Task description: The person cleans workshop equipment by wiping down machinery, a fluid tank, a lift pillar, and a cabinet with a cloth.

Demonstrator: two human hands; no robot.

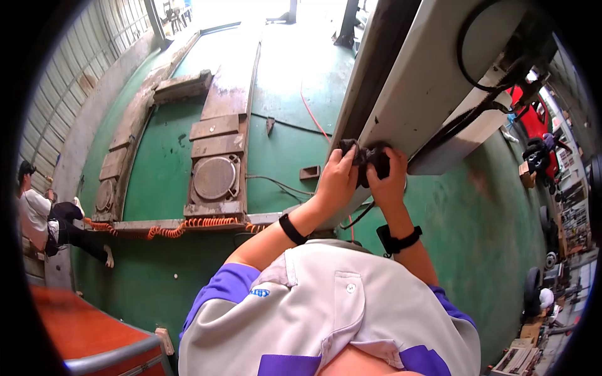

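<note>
A dark, crumpled, cloth-like thing [372,156] is held in front of a tall grey lift post [401,88]. My left hand [338,177] pinches its left side, with the fingertips closed on the dark material. On the other side, my right hand [387,178] has its fingers curled round the bulkier right part. Its exact kind does not show, and the fingers cover some of it. A black band is on my left wrist and a black watch-like strap on my right.
A low vehicle ramp with a round plate [215,177] lies to the left, with an orange coiled hose [166,232] along its end. A person [53,219] sits by the left wall. An orange-red cabinet [94,332] stands at lower left. Black cables [461,116] hang by the post.
</note>
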